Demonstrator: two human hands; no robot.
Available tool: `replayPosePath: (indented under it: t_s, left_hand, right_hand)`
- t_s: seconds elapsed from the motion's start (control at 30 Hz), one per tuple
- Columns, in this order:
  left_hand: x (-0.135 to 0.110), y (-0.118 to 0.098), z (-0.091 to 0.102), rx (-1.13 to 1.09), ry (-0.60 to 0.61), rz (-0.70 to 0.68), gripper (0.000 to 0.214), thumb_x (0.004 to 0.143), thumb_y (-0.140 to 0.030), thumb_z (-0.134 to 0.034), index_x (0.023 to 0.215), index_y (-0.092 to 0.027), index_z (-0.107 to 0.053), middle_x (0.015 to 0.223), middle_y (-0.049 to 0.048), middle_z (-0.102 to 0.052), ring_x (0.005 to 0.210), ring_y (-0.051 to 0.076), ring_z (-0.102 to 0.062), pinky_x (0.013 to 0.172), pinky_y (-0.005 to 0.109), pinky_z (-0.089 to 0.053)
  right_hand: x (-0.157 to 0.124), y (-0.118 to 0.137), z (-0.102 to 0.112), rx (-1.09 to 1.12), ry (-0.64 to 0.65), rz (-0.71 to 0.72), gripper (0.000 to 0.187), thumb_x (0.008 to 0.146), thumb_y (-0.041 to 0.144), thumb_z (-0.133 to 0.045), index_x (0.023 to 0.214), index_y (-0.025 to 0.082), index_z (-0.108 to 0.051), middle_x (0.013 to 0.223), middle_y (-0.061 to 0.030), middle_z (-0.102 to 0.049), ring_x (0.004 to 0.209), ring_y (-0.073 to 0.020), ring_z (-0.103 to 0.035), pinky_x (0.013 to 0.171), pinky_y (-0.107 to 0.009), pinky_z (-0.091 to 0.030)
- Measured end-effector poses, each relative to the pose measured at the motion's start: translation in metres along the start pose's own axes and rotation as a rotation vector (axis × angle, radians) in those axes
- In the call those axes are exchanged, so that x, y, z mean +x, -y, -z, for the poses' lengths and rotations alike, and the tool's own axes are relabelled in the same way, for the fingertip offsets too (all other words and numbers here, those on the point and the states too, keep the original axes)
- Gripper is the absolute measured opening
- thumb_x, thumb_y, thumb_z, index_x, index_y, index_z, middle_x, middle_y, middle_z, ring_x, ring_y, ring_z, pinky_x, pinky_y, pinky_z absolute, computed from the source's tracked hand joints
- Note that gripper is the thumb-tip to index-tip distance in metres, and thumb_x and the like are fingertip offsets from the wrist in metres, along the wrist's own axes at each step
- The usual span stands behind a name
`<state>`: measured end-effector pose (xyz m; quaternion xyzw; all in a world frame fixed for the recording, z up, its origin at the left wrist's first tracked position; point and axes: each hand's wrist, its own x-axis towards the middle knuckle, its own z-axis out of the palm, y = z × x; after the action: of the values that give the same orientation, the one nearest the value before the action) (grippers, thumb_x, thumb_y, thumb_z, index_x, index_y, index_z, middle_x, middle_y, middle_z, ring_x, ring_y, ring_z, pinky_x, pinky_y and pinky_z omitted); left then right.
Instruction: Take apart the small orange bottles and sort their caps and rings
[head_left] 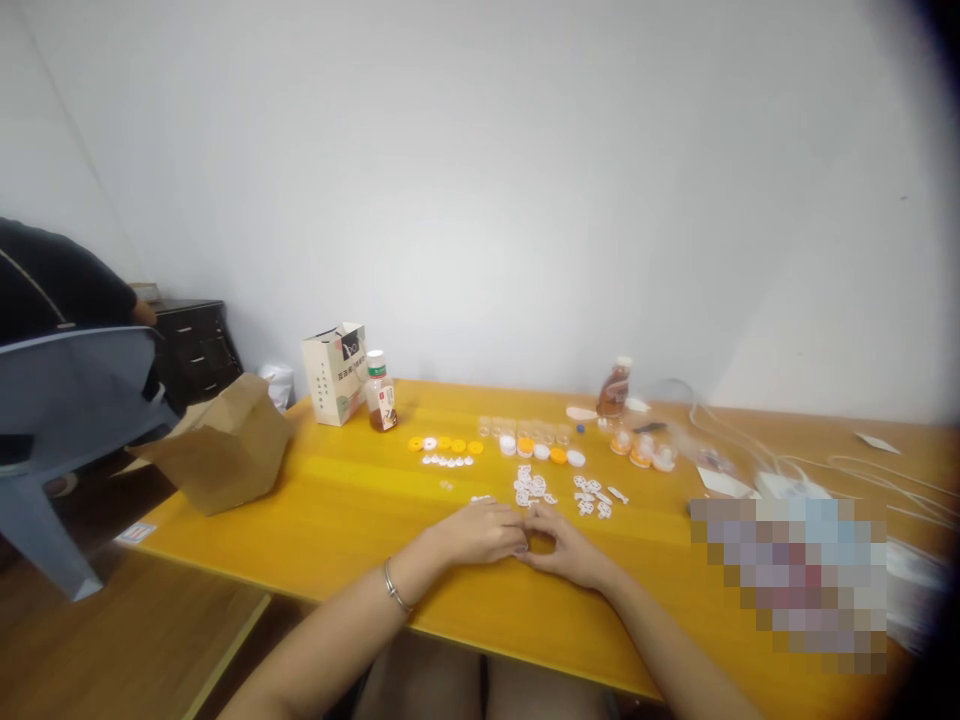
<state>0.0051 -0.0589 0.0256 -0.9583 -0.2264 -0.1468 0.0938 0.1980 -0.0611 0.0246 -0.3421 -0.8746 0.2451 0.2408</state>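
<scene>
My left hand (484, 530) rests on the yellow table (337, 530), back up, its loosely bent fingers pointing right. A silver bracelet (396, 585) circles the left wrist. Opposite it lies my right hand (566, 550), fingers curved with a gap between thumb and forefinger. The fingertips of both hands meet, and no object shows in either. Just beyond them are small white flat cut-out pieces (531, 486) and another group of white pieces (592, 495). Farther back stand orange and white round lids (525, 447), clear small cups (517, 430), yellow discs (457, 446) and small white cone-like pieces (448, 461).
A brown paper bag (232, 450) stands at the left edge. Behind are a printed carton (332, 380), a juice bottle (381, 395) and a brown bottle (615, 388). Filled clear containers (641, 452) and white cables (750, 440) lie right. A person (60, 270) sits left on a chair (82, 385).
</scene>
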Motion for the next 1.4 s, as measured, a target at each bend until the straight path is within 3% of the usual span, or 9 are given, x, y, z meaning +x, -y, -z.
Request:
replayPosePath:
  t_s: [0.2,0.4,0.6,0.8,0.93,1.13,1.4]
  left_hand:
    - [-0.001,0.003,0.0,-0.028,-0.05,-0.004,0.02,0.087,-0.031,-0.043,0.087,-0.019,-0.059,0.081,0.003,-0.059,0.077,0.013,-0.055,0.068,0.023,-0.037]
    - [-0.01,0.024,0.006,0.157,-0.03,0.241,0.023,0.087,-0.028,-0.042,0.076,-0.016,-0.059,0.071,0.0019,-0.056,0.067,0.013,-0.053,0.063,0.024,-0.036]
    - [-0.014,0.033,0.003,0.252,0.049,0.308,0.024,0.086,-0.028,-0.044,0.07,-0.015,-0.057,0.07,0.0033,-0.056,0.068,0.014,-0.054,0.065,0.026,-0.037]
    - [-0.014,0.03,0.005,0.224,0.059,0.3,0.025,0.087,-0.03,-0.042,0.071,-0.016,-0.057,0.071,0.0027,-0.055,0.067,0.014,-0.053,0.065,0.026,-0.038]
    - [-0.012,0.021,0.01,0.142,-0.005,0.301,0.024,0.087,-0.03,-0.042,0.077,-0.016,-0.059,0.074,0.0028,-0.055,0.069,0.014,-0.053,0.064,0.024,-0.038]
    - [-0.004,0.002,0.008,-0.117,-0.044,0.04,0.023,0.088,-0.033,-0.042,0.091,-0.019,-0.059,0.083,0.0022,-0.059,0.078,0.013,-0.055,0.07,0.022,-0.039]
    - [-0.002,0.006,-0.002,0.013,-0.086,0.028,0.023,0.089,-0.031,-0.039,0.086,-0.017,-0.058,0.075,0.0028,-0.059,0.072,0.013,-0.055,0.066,0.024,-0.038]
  right_hand:
    - [0.0,0.002,0.001,0.003,0.006,-0.016,0.011,0.071,0.027,-0.059,0.08,0.022,-0.063,0.082,-0.0018,-0.053,0.082,-0.0181,-0.051,0.078,-0.03,-0.042]
    - [-0.001,0.002,0.001,0.037,0.006,-0.06,0.024,0.071,0.036,-0.061,0.09,0.023,-0.062,0.085,-0.0022,-0.054,0.085,-0.0183,-0.051,0.082,-0.032,-0.041]
    - [-0.001,-0.001,0.0,0.051,0.008,-0.062,0.023,0.071,0.036,-0.061,0.09,0.023,-0.063,0.085,-0.0026,-0.053,0.085,-0.018,-0.051,0.082,-0.032,-0.042]
    - [-0.002,-0.001,-0.001,0.064,-0.006,-0.064,0.023,0.071,0.035,-0.062,0.09,0.023,-0.063,0.085,-0.0023,-0.053,0.086,-0.0181,-0.051,0.082,-0.032,-0.042]
    - [-0.002,0.0,0.001,0.061,-0.003,-0.066,0.023,0.071,0.035,-0.062,0.09,0.023,-0.063,0.086,-0.0028,-0.054,0.086,-0.0186,-0.051,0.083,-0.033,-0.041]
    - [-0.001,0.0,0.001,0.014,-0.004,-0.027,0.02,0.073,0.038,-0.059,0.085,0.022,-0.063,0.084,-0.0024,-0.055,0.082,-0.0184,-0.051,0.079,-0.032,-0.042]
    - [-0.001,-0.001,0.0,0.012,-0.013,-0.011,0.019,0.073,0.036,-0.059,0.085,0.022,-0.062,0.082,-0.0019,-0.054,0.08,-0.0172,-0.051,0.078,-0.031,-0.043]
